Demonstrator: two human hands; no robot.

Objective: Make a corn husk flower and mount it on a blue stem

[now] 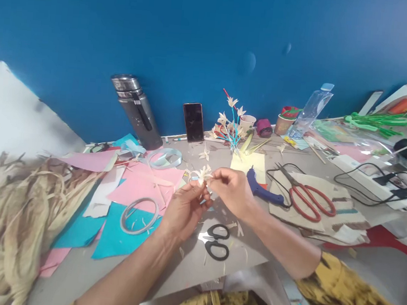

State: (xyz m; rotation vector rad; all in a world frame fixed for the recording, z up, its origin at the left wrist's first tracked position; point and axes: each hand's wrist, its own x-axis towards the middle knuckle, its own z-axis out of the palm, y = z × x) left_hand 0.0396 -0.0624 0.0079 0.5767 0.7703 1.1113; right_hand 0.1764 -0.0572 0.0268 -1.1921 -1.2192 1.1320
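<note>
Both hands meet above the table's middle around a small cream husk flower (202,174). My left hand (184,210) is closed under it, gripping its stem end. My right hand (231,188) pinches the petals from the right with thumb and forefinger. Black-handled scissors (217,241) lie on the grey card just below my hands. A blue glue gun (262,190) rests right of my right hand, beside a yellow paper (249,162).
Pink and blue paper sheets (139,189) and a tape ring (139,215) lie left. Dry husk (8,221) is heaped far left. A steel flask (137,111), phone (193,121), finished flower stems (232,122), red scissors (309,200) and a power strip (368,179) line the back and right.
</note>
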